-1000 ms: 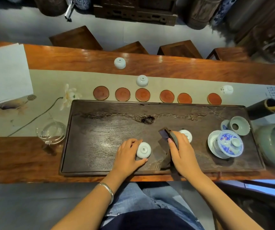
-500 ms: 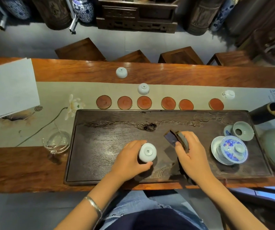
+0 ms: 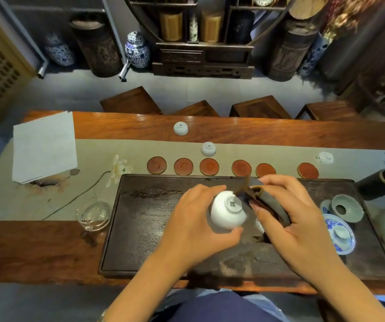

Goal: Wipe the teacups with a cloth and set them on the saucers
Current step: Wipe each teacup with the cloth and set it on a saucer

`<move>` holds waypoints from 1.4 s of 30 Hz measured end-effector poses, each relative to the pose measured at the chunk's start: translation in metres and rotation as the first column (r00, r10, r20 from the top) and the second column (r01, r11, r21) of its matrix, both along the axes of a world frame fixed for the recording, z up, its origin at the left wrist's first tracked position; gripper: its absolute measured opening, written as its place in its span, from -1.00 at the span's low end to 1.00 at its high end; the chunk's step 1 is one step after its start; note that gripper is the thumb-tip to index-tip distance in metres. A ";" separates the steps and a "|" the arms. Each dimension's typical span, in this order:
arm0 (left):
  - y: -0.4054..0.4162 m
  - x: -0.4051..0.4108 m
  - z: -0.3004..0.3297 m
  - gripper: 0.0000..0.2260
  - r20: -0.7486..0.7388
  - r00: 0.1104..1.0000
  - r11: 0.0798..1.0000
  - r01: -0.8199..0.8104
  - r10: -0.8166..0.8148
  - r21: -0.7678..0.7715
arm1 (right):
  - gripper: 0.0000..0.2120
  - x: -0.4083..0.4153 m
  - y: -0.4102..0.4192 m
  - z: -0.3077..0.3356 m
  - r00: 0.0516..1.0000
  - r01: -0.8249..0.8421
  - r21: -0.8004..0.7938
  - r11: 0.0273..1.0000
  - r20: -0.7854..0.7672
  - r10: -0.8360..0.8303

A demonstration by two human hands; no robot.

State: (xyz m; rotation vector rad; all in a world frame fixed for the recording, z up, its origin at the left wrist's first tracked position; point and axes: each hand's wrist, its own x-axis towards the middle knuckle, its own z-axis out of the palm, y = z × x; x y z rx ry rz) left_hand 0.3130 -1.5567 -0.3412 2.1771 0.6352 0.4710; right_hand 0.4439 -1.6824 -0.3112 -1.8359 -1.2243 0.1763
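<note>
I am holding a white teacup (image 3: 227, 213) in my left hand (image 3: 196, 226), fingers and thumb curling around its sides, its base turned up toward me and tilting to the right. My right hand (image 3: 289, 219) is gripping a folded dark cloth (image 3: 268, 203), fingers wrapping over it, and one edge of the cloth is touching the cup's foot between my two hands. Both hands are hovering above a long dark tea tray (image 3: 145, 228) that is sitting on the wooden counter (image 3: 35, 249).

Just under my right hand, part of another white cup (image 3: 259, 225) is peeking out on the tray. Beyond my hands, past the tray's far edge, six round reddish saucers (image 3: 209, 166) are lying in a row on a pale runner (image 3: 47, 198), all bare. Farther out, three more white cups are standing upside down: one (image 3: 208, 149) just behind the saucers, one (image 3: 180, 128) on the bare wood beyond it, and one (image 3: 324, 158) far to the right of my right hand.

To the right of my right hand, a blue-and-white lidded bowl (image 3: 339, 235) is resting on the tray. To the left of my left hand, a glass pitcher (image 3: 94, 214) is sitting beside the tray.
</note>
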 end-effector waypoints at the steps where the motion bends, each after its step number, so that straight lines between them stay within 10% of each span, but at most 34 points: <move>1: -0.001 0.001 0.003 -0.46 0.004 1.000 1.000 -0.007 0.007 -0.006 | -0.75 -0.001 0.000 0.002 1.000 -0.020 0.000 1.000 0.019 0.020; 32: 0.003 0.010 0.029 -0.57 0.071 0.997 0.999 0.001 0.002 -0.038 | -0.72 -0.005 0.010 0.020 0.986 -0.076 -0.093 0.993 0.144 0.089; 42: 0.001 0.016 0.036 -0.55 0.078 0.997 0.999 0.030 -0.029 -0.013 | -0.85 0.017 0.010 0.030 0.971 -0.142 -0.002 0.990 -0.194 0.139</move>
